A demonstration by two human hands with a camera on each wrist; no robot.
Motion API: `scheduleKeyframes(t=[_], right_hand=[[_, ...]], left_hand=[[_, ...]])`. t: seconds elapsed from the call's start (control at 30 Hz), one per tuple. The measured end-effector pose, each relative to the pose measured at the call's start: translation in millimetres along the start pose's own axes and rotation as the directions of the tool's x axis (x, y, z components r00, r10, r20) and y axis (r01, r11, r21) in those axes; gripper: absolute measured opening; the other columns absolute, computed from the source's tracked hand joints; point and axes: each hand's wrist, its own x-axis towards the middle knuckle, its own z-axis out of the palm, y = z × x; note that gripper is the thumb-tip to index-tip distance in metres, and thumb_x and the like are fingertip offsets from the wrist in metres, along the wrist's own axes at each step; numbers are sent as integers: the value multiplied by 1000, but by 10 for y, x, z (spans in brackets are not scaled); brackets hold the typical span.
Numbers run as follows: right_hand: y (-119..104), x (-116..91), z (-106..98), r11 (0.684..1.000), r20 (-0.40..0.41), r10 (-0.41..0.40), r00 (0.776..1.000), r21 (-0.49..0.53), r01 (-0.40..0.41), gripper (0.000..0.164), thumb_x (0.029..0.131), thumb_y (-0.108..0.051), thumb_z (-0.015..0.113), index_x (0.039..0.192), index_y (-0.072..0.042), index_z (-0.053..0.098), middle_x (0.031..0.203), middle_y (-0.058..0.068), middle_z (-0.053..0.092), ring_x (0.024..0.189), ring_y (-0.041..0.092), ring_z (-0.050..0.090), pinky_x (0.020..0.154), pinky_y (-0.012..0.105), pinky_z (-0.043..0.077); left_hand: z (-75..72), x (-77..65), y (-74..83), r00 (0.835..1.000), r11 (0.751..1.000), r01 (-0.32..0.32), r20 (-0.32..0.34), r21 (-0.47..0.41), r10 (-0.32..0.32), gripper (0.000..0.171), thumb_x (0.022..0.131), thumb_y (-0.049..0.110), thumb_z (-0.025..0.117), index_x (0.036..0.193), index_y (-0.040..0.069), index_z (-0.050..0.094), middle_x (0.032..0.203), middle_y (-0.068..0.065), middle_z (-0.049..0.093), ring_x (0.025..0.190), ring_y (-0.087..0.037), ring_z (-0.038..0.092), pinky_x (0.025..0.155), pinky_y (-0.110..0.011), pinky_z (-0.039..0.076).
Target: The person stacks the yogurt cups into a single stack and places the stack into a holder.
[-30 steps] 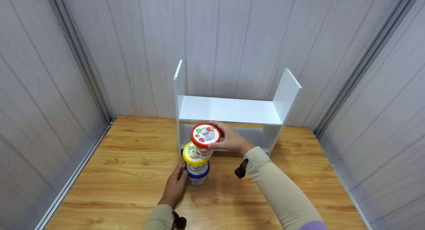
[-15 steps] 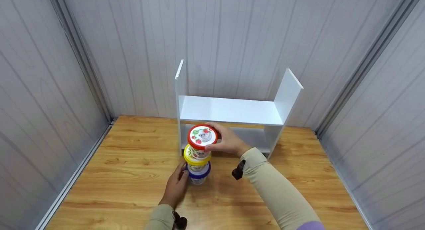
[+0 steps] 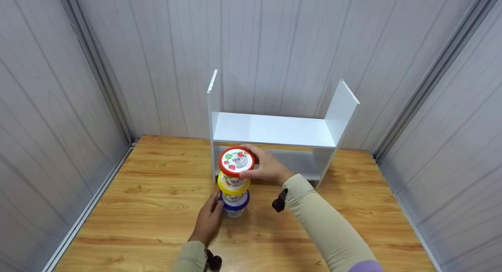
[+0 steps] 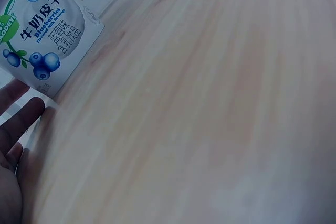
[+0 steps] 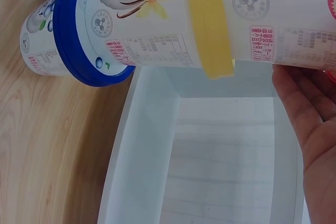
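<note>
Three paper dairy tubs stand in a stack in the head view. At the bottom is the blue-lidded blueberry tub [image 3: 235,210], standing on the wooden tabletop. A yellow-lidded tub [image 3: 233,195] with a vanilla-flower print sits on it. On top, the red-lidded strawberry tub [image 3: 237,162] appears to touch the yellow lid [image 5: 210,24]. My right hand [image 3: 266,167] grips the red-lidded tub from the right, thumb in front and fingers behind. From the left, my left hand [image 3: 208,218] holds the side of the blue-lidded tub; its fingers are partly hidden behind it.
Just behind the stack stands a white two-level shelf [image 3: 274,130] with upright side panels [image 3: 343,111]. Its lower level is partly hidden by my right hand and the tubs. Pale panelled walls [image 3: 274,48] enclose the wooden table [image 3: 157,209] on the sides and back.
My right hand has brought the red-lidded tub slightly left, lining it up more closely over the yellow-lidded tub. The left hand stays at the blue-lidded tub.
</note>
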Motion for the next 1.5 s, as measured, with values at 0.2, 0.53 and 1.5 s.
scheduleKeyframes(t=[0.2,0.53,1.5], right_hand=[[-15,14,12,1000,4,0,1000,-16,0,89,80,-43,86,152,-16,41,131,-2,61,119,14,59,100,38,52],[-12,26,24,1000,16,18,1000,10,-18,89,80,-40,86,153,-18,40,132,-3,60,120,14,58,101,39,52],[149,-127,-89,1000,27,6,1000,28,-6,104,83,-53,80,161,-13,24,154,4,46,138,21,47,114,44,41]], left_hand=[[3,5,-2,1000,1000,-3,4,1,3,55,106,43,49,156,21,40,142,-15,58,130,-35,54,112,-58,38],[-2,2,-3,1000,1000,-1,8,6,1,55,106,45,48,156,23,41,142,-14,58,131,-35,54,112,-59,38],[-13,11,11,999,999,50,12,9,-50,57,104,52,48,156,31,40,145,-10,56,137,-34,49,114,-58,35]])
